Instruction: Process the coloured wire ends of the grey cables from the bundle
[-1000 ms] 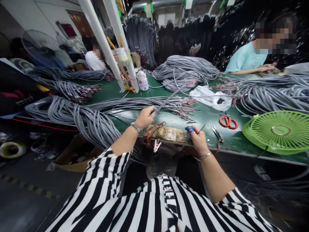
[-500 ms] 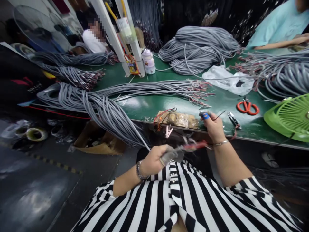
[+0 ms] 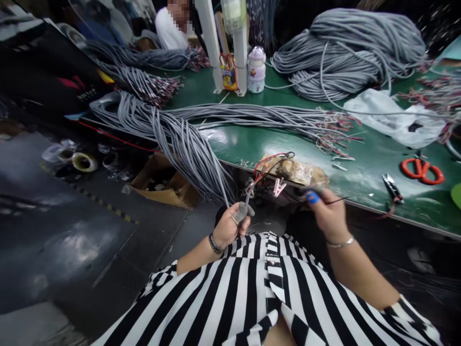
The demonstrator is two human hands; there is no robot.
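My left hand [image 3: 234,223], with grey covers on the fingertips, is closed around a grey cable [image 3: 248,198]. The cable's end with stripped wires points up, close to red and orange wires at the table edge. My right hand [image 3: 329,214] has blue tape on the thumb and is pinched on a thin dark wire [image 3: 338,200] that sticks out to the right. The wire's other end is blurred. Between the hands, a pink clip [image 3: 278,187] hangs at the table edge below a taped block [image 3: 302,173].
A long bundle of grey cables [image 3: 187,139] hangs over the green table's [image 3: 230,144] left edge. Orange-handled scissors [image 3: 422,171] and small cutters [image 3: 392,187] lie at right. A cable coil [image 3: 345,53], plastic bag [image 3: 392,115] and bottle [image 3: 256,69] stand behind. A person sits far left.
My left hand has turned the cable end upward, toward the wires at the table edge. My right hand has moved down, off the tabletop's edge. The view has shifted right.
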